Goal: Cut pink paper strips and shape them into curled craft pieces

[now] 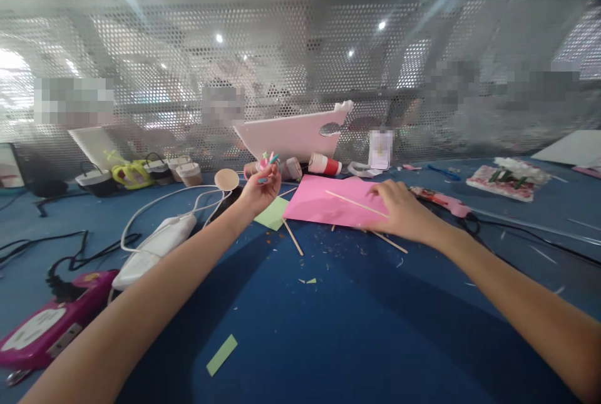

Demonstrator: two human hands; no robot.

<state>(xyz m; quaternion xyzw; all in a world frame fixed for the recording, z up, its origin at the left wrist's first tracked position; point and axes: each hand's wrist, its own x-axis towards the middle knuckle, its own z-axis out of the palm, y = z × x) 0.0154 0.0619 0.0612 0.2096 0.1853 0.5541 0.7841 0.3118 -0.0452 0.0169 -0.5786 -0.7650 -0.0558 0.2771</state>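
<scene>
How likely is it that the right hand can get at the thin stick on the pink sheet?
Probably yes: the thin stick lies uncovered along most of its length on the pink sheet, with one end close by the right hand.

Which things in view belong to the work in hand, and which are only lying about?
Probably in the work:
pink sheet, at the right hand
wooden stick lying on it
teal object in the left hand, too small to identify

Apparently just lying about:
green strip
red-and-white cup, on its side
magenta power strip
white board
</scene>
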